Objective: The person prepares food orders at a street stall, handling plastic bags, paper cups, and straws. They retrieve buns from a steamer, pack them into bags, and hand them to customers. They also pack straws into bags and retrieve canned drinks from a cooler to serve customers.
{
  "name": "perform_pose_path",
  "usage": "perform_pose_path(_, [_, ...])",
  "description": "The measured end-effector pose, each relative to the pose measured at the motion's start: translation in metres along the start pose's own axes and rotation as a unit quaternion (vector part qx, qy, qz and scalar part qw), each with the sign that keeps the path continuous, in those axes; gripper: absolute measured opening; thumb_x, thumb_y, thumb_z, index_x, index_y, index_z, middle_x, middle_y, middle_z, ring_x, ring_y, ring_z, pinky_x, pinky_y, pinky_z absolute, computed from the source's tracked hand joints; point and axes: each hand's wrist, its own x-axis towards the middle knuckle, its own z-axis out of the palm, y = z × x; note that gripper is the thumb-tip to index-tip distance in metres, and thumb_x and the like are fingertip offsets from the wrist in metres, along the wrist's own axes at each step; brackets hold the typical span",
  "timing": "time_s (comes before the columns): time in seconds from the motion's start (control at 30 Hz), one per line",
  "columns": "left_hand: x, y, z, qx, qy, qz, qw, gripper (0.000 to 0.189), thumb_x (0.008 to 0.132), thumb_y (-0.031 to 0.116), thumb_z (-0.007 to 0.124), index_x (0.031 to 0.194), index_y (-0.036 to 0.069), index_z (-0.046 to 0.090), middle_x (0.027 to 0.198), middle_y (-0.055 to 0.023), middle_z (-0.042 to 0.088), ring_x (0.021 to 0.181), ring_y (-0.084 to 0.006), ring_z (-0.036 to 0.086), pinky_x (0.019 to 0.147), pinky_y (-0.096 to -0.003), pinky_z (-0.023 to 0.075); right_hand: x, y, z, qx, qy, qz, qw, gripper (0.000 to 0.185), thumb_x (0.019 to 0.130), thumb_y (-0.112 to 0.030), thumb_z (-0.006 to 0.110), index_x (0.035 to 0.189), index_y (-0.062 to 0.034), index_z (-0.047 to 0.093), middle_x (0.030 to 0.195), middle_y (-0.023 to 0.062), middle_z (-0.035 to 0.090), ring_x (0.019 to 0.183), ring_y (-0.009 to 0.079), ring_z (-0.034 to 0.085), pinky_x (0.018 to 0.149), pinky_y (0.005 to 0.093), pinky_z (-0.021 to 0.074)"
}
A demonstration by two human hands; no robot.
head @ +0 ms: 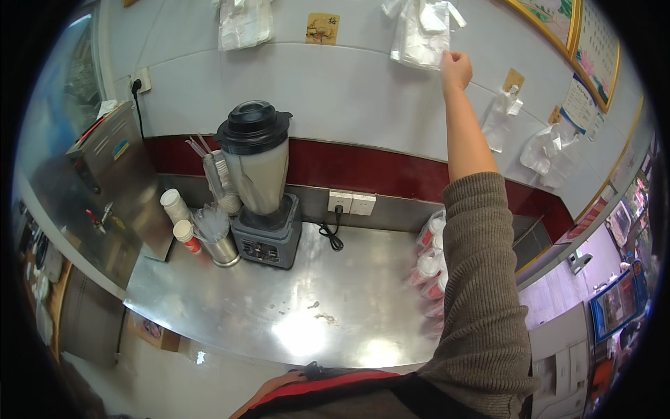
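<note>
My right hand (456, 70) is raised to the tiled wall, fingers pinched at the lower right corner of a hanging bundle of white plastic carrier bags (419, 36). Low in the picture, my left hand (287, 380) shows only in part beside the red edge of my clothing; its fingers are mostly hidden. In front of me, on the steel counter (361, 293), stands a blender (267, 230) with a black lid (254, 123) and a pale liquid in its jug (259, 173).
Left of the blender are a steel holder of straws (222, 249), stacked paper cups (175, 204) and a steel dispenser (123, 183) with a tap. Wrapped cups (429, 267) line the right side, partly behind my sleeve. A power cord (332, 235) hangs from a wall socket. More bags (502, 118) hang at right.
</note>
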Motion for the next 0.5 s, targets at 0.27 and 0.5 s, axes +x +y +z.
perform_pose_path(0.27, [-0.006,0.065,0.069,-0.055,0.046,0.001,0.997,0.049,0.088,0.035,0.048,0.125,0.002,0.047,0.123,-0.0115,0.049,0.117,-0.0211,0.042,0.098,-0.032,0.0321,0.017,0.006,0.008,-0.031,-0.009,-0.058,0.998,0.027,0.084,-0.032,0.055,0.08,-0.0059,0.062,0.086,0.0117,0.064,0.083,0.0301,0.06,0.073,0.0408,0.0464])
perform_pose_path(0.5, [-0.04,0.111,0.122,-0.116,0.127,0.055,0.983,0.049,0.089,0.035,0.048,0.124,0.001,0.047,0.124,-0.0116,0.049,0.118,-0.0214,0.041,0.099,-0.0323,0.0313,-0.003,0.07,-0.015,-0.084,-0.17,-0.034,0.981,0.032,0.088,-0.03,0.046,0.086,-0.0018,0.063,0.077,0.0138,0.064,0.07,0.0258,0.061,0.062,0.0375,0.0472])
